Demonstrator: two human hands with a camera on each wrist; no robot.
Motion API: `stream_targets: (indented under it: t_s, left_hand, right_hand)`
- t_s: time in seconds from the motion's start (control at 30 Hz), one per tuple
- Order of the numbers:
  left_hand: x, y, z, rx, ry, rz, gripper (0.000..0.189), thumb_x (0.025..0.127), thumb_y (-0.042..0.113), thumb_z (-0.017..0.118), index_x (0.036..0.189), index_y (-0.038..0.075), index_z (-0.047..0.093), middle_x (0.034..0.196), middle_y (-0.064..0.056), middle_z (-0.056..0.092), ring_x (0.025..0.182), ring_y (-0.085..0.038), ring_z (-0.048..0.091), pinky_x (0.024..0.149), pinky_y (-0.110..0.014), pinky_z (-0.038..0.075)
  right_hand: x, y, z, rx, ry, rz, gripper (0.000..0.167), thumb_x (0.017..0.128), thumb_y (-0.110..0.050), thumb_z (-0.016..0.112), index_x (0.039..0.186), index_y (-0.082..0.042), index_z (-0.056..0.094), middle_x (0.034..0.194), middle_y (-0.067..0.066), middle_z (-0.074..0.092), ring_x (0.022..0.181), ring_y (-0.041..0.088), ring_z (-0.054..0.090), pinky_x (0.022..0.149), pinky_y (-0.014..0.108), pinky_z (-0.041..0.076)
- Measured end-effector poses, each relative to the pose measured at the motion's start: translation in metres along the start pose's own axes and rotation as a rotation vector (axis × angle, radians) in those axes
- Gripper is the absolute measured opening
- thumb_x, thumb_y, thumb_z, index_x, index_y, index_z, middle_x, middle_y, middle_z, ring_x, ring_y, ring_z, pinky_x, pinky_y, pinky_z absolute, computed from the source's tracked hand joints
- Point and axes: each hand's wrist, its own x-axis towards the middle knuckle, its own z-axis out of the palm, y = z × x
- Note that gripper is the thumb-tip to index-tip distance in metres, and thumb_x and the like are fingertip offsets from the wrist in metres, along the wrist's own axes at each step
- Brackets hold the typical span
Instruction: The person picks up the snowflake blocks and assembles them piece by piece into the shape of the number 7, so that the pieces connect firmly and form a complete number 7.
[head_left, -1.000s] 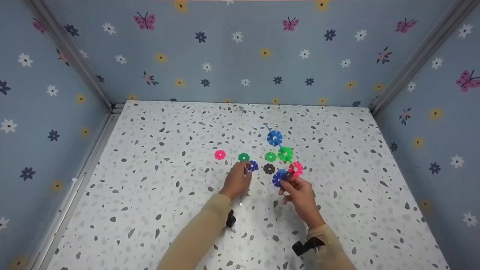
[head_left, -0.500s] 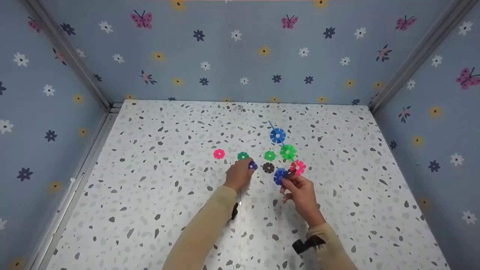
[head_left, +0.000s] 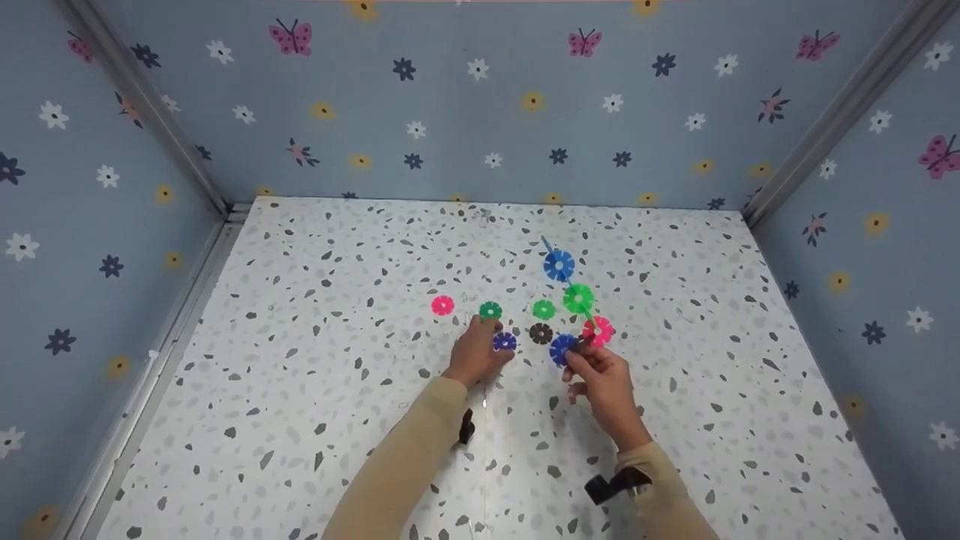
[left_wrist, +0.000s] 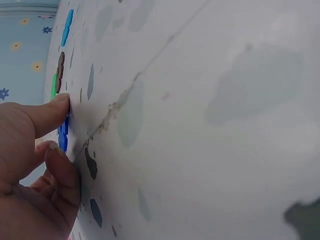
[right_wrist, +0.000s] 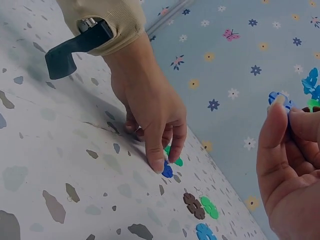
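the right hand (head_left: pixel 606 382) pinches the blue disc (head_left: pixel 562 350) at the near end of a joined chain; from there the chain's pink disc (head_left: pixel 600 331) sits at two o'clock, then its bright green disc (head_left: pixel 578 298) and light blue disc (head_left: pixel 559 265) run on towards eleven o'clock. the left hand (head_left: pixel 474 354) has thumb and fingers about a small indigo disc (head_left: pixel 505 341) on the speckled table (head_left: pixel 315 390); whether it is pinched i cannot tell. from that disc, a brown disc (head_left: pixel 541 334) lies at three o'clock, a teal disc (head_left: pixel 490 308) at eleven
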Motion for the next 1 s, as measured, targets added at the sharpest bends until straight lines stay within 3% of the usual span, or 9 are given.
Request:
stream_targets:
  t_s: [0.37, 0.6, 0.7, 0.87, 1.0]
  left_hand:
    - [-0.001, -0.004, -0.001, -0.099, -0.014, -0.018, 0.04, 0.083, 0.019, 0.08, 0.113, 0.009, 0.056, 0.106, -0.006, 0.059, 0.095, -0.022, 0.059, 0.086, -0.038, 0.049]
    - [-0.007, -0.013, 0.002, -0.207, 0.019, 0.023, 0.033, 0.086, 0.011, 0.074, 0.115, 0.009, 0.059, 0.09, -0.003, 0.063, 0.083, -0.018, 0.061, 0.077, -0.036, 0.052]
    - [-0.01, -0.015, 0.002, -0.241, 0.022, 0.033, 0.027, 0.085, 0.01, 0.074, 0.109, 0.007, 0.063, 0.091, -0.002, 0.064, 0.083, -0.017, 0.062, 0.078, -0.034, 0.052]
    - [-0.017, -0.014, 0.001, -0.312, -0.009, 0.082, 0.015, 0.085, 0.014, 0.076, 0.096, 0.008, 0.067, 0.092, 0.0, 0.065, 0.085, -0.015, 0.062, 0.078, -0.031, 0.053]
    - [-0.025, -0.009, -0.001, -0.39, -0.032, 0.136, 0.017, 0.086, 0.014, 0.078, 0.097, 0.009, 0.067, 0.09, 0.001, 0.066, 0.082, -0.014, 0.062, 0.074, -0.029, 0.053]
  right_hand:
    - [0.002, -0.001, 0.001, 0.0, 0.029, 0.007, 0.01, 0.096, -0.004, 0.064, 0.099, 0.005, 0.061, 0.088, 0.019, 0.064, 0.068, 0.019, 0.06, 0.048, 0.026, 0.052]
    - [0.002, 0.0, 0.003, 0.032, 0.049, 0.019, 0.012, 0.095, -0.006, 0.065, 0.096, 0.004, 0.058, 0.091, 0.025, 0.063, 0.067, 0.018, 0.06, 0.049, 0.025, 0.051]
    - [0.002, 0.0, 0.003, 0.037, 0.055, 0.026, 0.012, 0.095, -0.007, 0.066, 0.096, 0.003, 0.057, 0.089, 0.021, 0.064, 0.067, 0.018, 0.059, 0.049, 0.026, 0.05]
    - [0.004, 0.0, 0.003, 0.058, 0.063, 0.035, 0.013, 0.095, -0.007, 0.065, 0.095, 0.002, 0.055, 0.084, 0.014, 0.064, 0.067, 0.017, 0.058, 0.048, 0.026, 0.05]
    - [0.005, 0.0, 0.004, 0.074, 0.055, 0.049, 0.013, 0.096, -0.006, 0.064, 0.095, 0.001, 0.053, 0.084, 0.012, 0.064, 0.067, 0.017, 0.058, 0.049, 0.026, 0.05]
